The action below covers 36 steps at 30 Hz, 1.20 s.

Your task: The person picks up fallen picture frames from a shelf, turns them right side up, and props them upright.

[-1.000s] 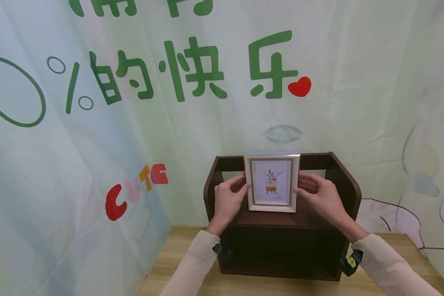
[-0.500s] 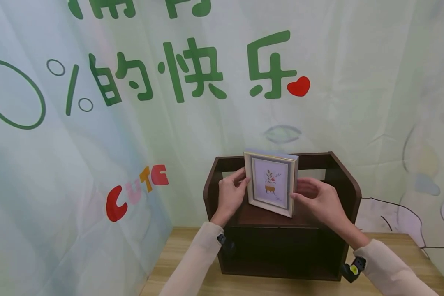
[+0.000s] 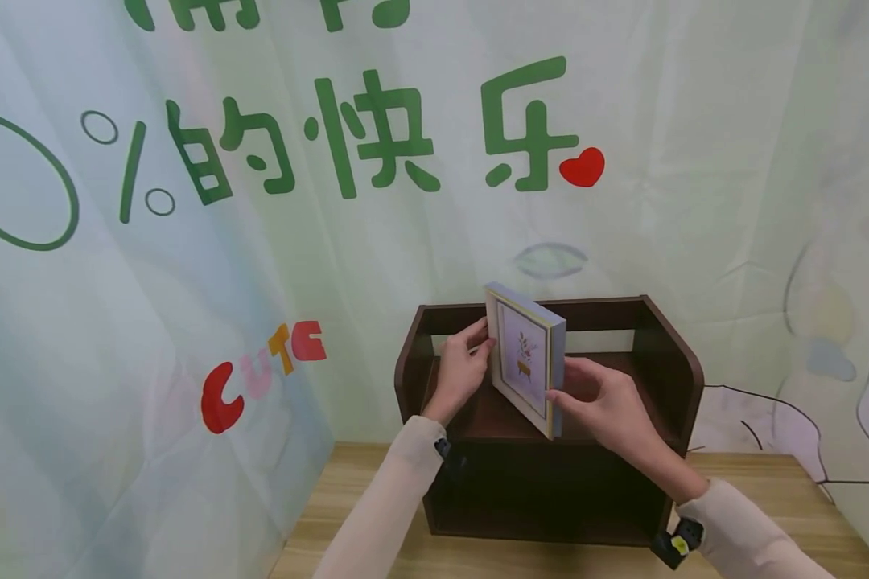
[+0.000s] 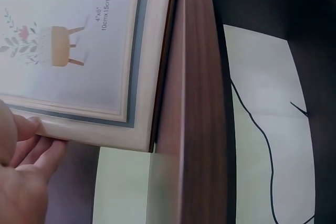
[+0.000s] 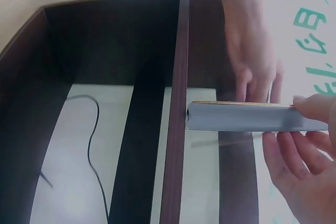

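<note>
A picture frame (image 3: 523, 362) with a plant print stands upright over the upper shelf of a dark brown wooden rack (image 3: 666, 378), turned so its right edge comes toward me. My left hand (image 3: 463, 370) pinches its left side, thumb on the front and fingers behind. On the opposite side, my right hand (image 3: 608, 402) grips the edge between thumb and fingers. In the left wrist view the frame's pale border (image 4: 105, 137) lies between thumb and fingers. The right wrist view shows its grey side edge (image 5: 241, 117) with the bottom end at the shelf board (image 5: 176, 129).
The rack stands on a light wood table (image 3: 753, 482) against a printed cloth backdrop (image 3: 376, 257). Its lower compartment (image 3: 543, 490) is dark inside. A thin black cable (image 4: 265, 140) shows through the opening in the rack's back.
The picture frame has turned from facing me squarely to a steep angle, its right edge swinging nearer. My right hand has moved left and slightly down, my left hand slightly right and up.
</note>
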Available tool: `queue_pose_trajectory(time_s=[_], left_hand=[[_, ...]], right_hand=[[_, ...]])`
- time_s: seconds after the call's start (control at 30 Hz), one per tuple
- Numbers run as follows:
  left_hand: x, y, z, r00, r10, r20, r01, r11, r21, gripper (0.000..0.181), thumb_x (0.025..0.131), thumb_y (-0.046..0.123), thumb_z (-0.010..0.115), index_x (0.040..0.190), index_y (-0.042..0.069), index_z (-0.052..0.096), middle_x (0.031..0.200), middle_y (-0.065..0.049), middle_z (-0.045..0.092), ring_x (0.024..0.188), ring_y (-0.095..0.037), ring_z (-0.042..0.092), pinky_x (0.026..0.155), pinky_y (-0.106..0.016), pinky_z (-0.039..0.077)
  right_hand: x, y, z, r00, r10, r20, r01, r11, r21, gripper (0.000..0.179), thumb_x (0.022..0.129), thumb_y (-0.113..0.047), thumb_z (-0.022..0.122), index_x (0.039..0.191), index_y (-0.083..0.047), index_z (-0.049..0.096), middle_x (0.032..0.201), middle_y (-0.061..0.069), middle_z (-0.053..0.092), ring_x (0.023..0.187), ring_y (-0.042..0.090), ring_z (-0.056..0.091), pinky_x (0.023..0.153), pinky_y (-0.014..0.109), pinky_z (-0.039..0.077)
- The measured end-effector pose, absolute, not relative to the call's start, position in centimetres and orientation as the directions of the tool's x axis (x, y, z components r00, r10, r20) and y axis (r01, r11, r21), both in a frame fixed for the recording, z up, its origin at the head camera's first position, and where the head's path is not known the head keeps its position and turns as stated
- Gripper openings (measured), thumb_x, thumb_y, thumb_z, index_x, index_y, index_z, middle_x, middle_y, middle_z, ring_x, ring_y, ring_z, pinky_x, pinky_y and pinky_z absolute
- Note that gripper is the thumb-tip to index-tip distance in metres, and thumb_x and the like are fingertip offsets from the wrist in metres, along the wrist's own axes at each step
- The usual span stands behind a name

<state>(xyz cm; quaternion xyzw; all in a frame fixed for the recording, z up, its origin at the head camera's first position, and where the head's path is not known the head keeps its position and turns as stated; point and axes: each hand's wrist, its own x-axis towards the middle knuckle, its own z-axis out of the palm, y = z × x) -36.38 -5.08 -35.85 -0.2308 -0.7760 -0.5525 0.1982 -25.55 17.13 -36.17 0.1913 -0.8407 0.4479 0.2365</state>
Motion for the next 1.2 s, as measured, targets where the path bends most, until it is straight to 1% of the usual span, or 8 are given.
queue_pose_trajectory(time_s=[0.23, 0.37, 0.57, 0.8, 0.93, 1.0, 1.07, 1.2], left_hand=[[-36.5, -4.4, -35.7, -0.82, 0.16, 0.549, 0.571, 0.28, 0.772, 0.044, 0.103, -0.001, 0.061, 0.147, 0.004, 0.06, 0.138, -0.02, 0.07, 0.13, -0.033, 0.068, 0.104, -0.047, 0.057], [-36.8, -4.2, -35.8, -0.819, 0.174, 0.547, 0.573, 0.289, 0.767, 0.043, 0.103, -0.001, 0.062, 0.146, 0.002, 0.061, 0.138, -0.02, 0.069, 0.128, -0.034, 0.069, 0.104, -0.048, 0.057], [-36.7, -4.1, -35.8, -0.823, 0.214, 0.527, 0.568, 0.299, 0.766, 0.044, 0.104, 0.0, 0.06, 0.148, 0.005, 0.06, 0.14, -0.019, 0.069, 0.129, -0.035, 0.068, 0.104, -0.049, 0.058], [-36.8, -4.0, -35.8, -0.82, 0.238, 0.521, 0.573, 0.314, 0.757, 0.046, 0.106, 0.006, 0.06, 0.152, 0.01, 0.057, 0.138, -0.015, 0.071, 0.13, -0.031, 0.067, 0.106, -0.048, 0.057], [-36.1, -4.3, -35.3, -0.821, 0.19, 0.538, 0.568, 0.353, 0.743, 0.044, 0.107, 0.012, 0.059, 0.151, 0.01, 0.058, 0.135, -0.015, 0.07, 0.129, -0.029, 0.066, 0.105, -0.046, 0.058], [-35.5, -4.7, -34.8, -0.801, 0.163, 0.576, 0.593, 0.354, 0.724, 0.04, 0.109, 0.016, 0.058, 0.148, 0.009, 0.059, 0.135, -0.014, 0.068, 0.127, -0.029, 0.066, 0.106, -0.046, 0.058], [-34.8, -5.2, -33.9, -0.752, 0.155, 0.64, 0.647, 0.357, 0.674, 0.037, 0.11, 0.021, 0.056, 0.144, 0.008, 0.063, 0.135, -0.013, 0.068, 0.125, -0.028, 0.066, 0.105, -0.045, 0.058], [-33.6, -6.4, -31.9, -0.583, 0.216, 0.783, 0.792, 0.366, 0.489, 0.036, 0.111, 0.024, 0.053, 0.139, 0.005, 0.067, 0.137, -0.012, 0.07, 0.129, -0.027, 0.066, 0.109, -0.045, 0.056]], right_hand=[[-24.8, 14.6, -36.5, -0.773, -0.133, 0.62, -0.602, 0.463, -0.651, 0.044, 0.087, -0.013, 0.087, 0.128, -0.008, 0.072, 0.115, 0.012, 0.079, 0.097, 0.025, 0.079, 0.08, 0.033, 0.066], [-24.6, 13.5, -36.6, -0.774, -0.12, 0.621, -0.602, 0.445, -0.664, 0.042, 0.086, -0.015, 0.087, 0.124, -0.012, 0.071, 0.109, 0.007, 0.079, 0.095, 0.02, 0.077, 0.082, 0.032, 0.066], [-24.4, 12.6, -36.8, -0.773, -0.102, 0.626, -0.602, 0.429, -0.673, 0.037, 0.085, -0.019, 0.089, 0.116, -0.012, 0.07, 0.1, 0.003, 0.077, 0.088, 0.015, 0.074, 0.08, 0.03, 0.065], [-24.5, 12.6, -36.8, -0.78, -0.09, 0.619, -0.592, 0.427, -0.684, 0.036, 0.086, -0.02, 0.088, 0.116, -0.011, 0.07, 0.101, 0.004, 0.076, 0.09, 0.017, 0.075, 0.08, 0.033, 0.066], [-24.4, 12.6, -36.9, -0.785, -0.087, 0.613, -0.586, 0.425, -0.69, 0.037, 0.086, -0.021, 0.088, 0.116, -0.012, 0.07, 0.101, 0.004, 0.076, 0.091, 0.017, 0.075, 0.081, 0.033, 0.066], [-24.3, 12.6, -36.9, -0.786, -0.089, 0.612, -0.586, 0.419, -0.693, 0.036, 0.086, -0.021, 0.088, 0.116, -0.012, 0.07, 0.101, 0.003, 0.076, 0.091, 0.017, 0.075, 0.081, 0.033, 0.066], [-24.3, 12.6, -36.9, -0.784, -0.09, 0.614, -0.59, 0.416, -0.692, 0.035, 0.086, -0.021, 0.088, 0.115, -0.012, 0.07, 0.1, 0.003, 0.076, 0.09, 0.017, 0.075, 0.081, 0.034, 0.066], [-24.4, 12.7, -36.9, -0.771, -0.092, 0.63, -0.606, 0.409, -0.682, 0.033, 0.086, -0.019, 0.087, 0.114, -0.012, 0.071, 0.099, 0.003, 0.076, 0.089, 0.016, 0.074, 0.079, 0.03, 0.065]])
